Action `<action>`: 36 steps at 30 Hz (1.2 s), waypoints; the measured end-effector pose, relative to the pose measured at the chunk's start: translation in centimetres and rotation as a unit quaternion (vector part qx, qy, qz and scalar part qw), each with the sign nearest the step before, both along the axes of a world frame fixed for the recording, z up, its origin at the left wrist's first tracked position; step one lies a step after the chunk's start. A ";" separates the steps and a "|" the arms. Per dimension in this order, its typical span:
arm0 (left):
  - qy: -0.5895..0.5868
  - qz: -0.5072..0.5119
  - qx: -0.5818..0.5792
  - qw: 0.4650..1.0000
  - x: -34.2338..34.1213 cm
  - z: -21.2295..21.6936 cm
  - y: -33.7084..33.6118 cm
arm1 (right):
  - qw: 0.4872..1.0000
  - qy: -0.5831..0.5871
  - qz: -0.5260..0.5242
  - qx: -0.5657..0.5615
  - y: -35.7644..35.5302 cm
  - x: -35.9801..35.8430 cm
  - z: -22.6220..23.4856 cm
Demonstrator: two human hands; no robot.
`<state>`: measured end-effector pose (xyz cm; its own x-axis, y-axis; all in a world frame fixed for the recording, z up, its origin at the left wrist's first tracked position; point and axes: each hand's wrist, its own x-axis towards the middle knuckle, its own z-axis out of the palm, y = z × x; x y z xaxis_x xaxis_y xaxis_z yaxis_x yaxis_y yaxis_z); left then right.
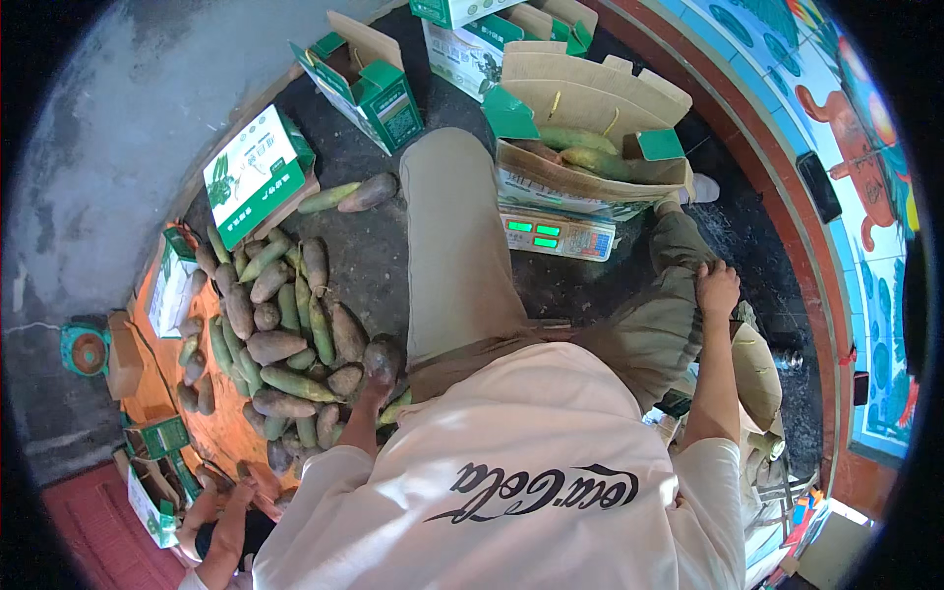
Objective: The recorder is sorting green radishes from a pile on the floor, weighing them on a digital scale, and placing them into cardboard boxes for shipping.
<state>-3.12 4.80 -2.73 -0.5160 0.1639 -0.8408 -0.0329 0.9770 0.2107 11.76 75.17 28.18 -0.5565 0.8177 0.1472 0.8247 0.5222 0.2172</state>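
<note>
My left hand (383, 362) looks dark, as if gloved or soiled, and is at the right edge of a heap of radishes (280, 346) beside my left leg. Its fingers cannot be made out, nor whether it grips a radish. The radishes are long, some green, many brown with soil. My right hand (719, 288) lies on my right knee, fingers spread over the trouser cloth, holding nothing. Between my legs an open carton (590, 187) with several radishes inside stands on a digital scale (558, 234) with lit green displays. Two radishes (350, 194) lie apart on the floor.
A green-and-white carton (258, 177) and an open carton (362, 93) stand at the far left, with more cartons (467, 49) behind. Another person's arms (224, 526) show at the lower left near an open box (152, 482). A painted tiled wall (836, 147) curves along the right.
</note>
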 end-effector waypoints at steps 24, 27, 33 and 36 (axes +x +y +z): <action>0.055 -0.108 -0.116 0.986 -1.8 -1.0 0.6 | 1.000 -0.024 0.019 0.007 1.2 0.7 -0.5; 0.052 -0.068 -0.153 0.985 -1.8 -1.2 0.3 | 0.999 -0.025 0.023 0.006 1.2 -0.3 -0.9; 0.015 -0.050 -0.128 0.990 -3.7 4.6 5.1 | 0.999 -0.024 0.027 0.033 1.7 1.9 -0.4; 0.069 -0.057 -0.152 0.984 -2.2 3.6 1.0 | 0.998 -0.020 0.062 0.012 1.6 -0.8 -1.5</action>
<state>-5.32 5.84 0.90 -0.6219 -0.0220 -0.7828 0.0881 0.9913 -0.0979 10.98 76.77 26.65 -0.6597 0.7381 0.1418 0.7439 0.6142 0.2634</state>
